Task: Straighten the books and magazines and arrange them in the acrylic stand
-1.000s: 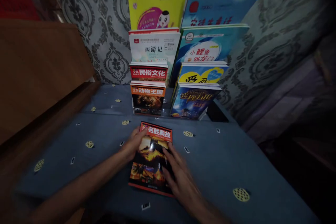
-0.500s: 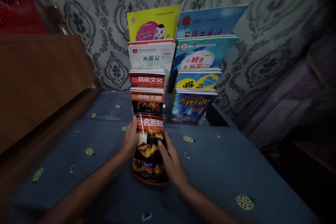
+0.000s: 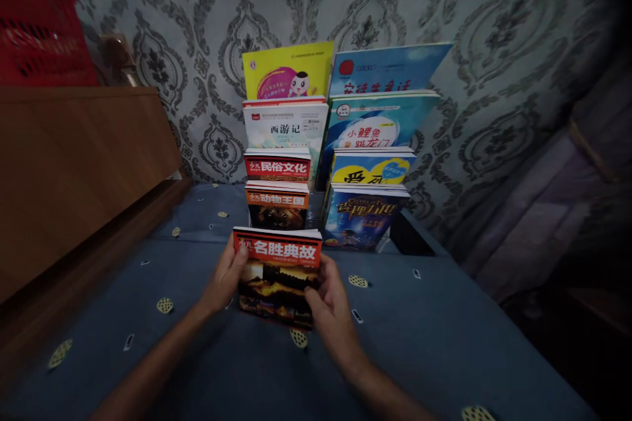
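Observation:
Between my two hands is a book [image 3: 278, 279] with a red title band and dark golden pictures, its top edge tilted away from me. My left hand [image 3: 226, 277] grips its left side, thumb on the cover. On the right side, my right hand [image 3: 332, 302] holds it with the thumb over the front; the fingers behind are partly hidden. Just beyond stands an orange-titled book with a lion [image 3: 277, 207], in a left row with a red-titled book [image 3: 277, 168], a white book [image 3: 284, 125] and a yellow book [image 3: 289, 69].
A right row holds a dark blue book [image 3: 363, 220], a yellow-and-blue book [image 3: 372, 168], a teal book [image 3: 380, 120] and a blue book [image 3: 390, 69]. A wooden cabinet [image 3: 83, 177] with a red basket [image 3: 44, 29] stands left. Blue patterned cloth [image 3: 187, 355] lies underneath; patterned wallpaper [image 3: 276, 0] is behind.
The held book has come up off the cloth toward me and tipped, so its top edge now shows. Both hands moved with it, and the view has tilted upward slightly.

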`<act>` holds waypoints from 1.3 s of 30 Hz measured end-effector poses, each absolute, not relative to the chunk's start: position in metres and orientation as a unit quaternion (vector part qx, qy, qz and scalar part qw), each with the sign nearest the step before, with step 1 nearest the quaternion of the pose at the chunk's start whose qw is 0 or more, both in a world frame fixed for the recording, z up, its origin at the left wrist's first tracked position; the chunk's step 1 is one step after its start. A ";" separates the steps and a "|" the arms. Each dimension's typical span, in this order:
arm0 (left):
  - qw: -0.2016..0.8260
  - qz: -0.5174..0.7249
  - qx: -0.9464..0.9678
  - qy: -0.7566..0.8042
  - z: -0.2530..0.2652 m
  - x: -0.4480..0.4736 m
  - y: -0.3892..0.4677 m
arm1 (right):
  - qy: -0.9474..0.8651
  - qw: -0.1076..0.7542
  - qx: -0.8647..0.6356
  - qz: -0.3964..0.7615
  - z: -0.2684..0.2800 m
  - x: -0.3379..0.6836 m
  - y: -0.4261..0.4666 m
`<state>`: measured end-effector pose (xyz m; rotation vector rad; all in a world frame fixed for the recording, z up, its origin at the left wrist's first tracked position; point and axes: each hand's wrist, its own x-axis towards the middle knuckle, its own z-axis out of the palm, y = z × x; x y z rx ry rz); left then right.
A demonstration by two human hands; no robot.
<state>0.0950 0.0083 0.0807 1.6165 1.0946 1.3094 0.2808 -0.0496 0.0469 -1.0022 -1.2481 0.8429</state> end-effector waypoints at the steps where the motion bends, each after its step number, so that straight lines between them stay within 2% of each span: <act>1: 0.382 0.473 0.664 0.435 0.084 0.088 0.005 | -0.548 0.616 -0.423 0.377 0.049 0.282 -0.049; 4: 0.373 0.358 0.738 0.433 0.094 0.071 -0.003 | -0.556 0.607 -0.406 0.397 0.054 0.285 -0.044; 7: 0.342 0.330 0.778 0.411 0.104 0.065 -0.001 | -0.568 0.615 -0.406 0.367 0.062 0.285 -0.032; 13: 0.144 0.451 0.786 0.398 0.130 0.078 0.045 | -0.678 0.603 -0.395 0.142 0.104 0.301 0.015; 17: 0.078 0.507 0.776 0.368 0.138 0.092 0.076 | -0.700 0.575 -0.420 0.046 0.122 0.313 0.039; 25: 0.057 0.528 0.769 0.356 0.120 0.102 0.093 | -0.692 0.593 -0.404 0.075 0.110 0.318 0.063; 39: 0.099 0.545 0.753 0.355 0.097 0.097 0.104 | -0.732 0.543 -0.407 0.064 0.108 0.326 0.068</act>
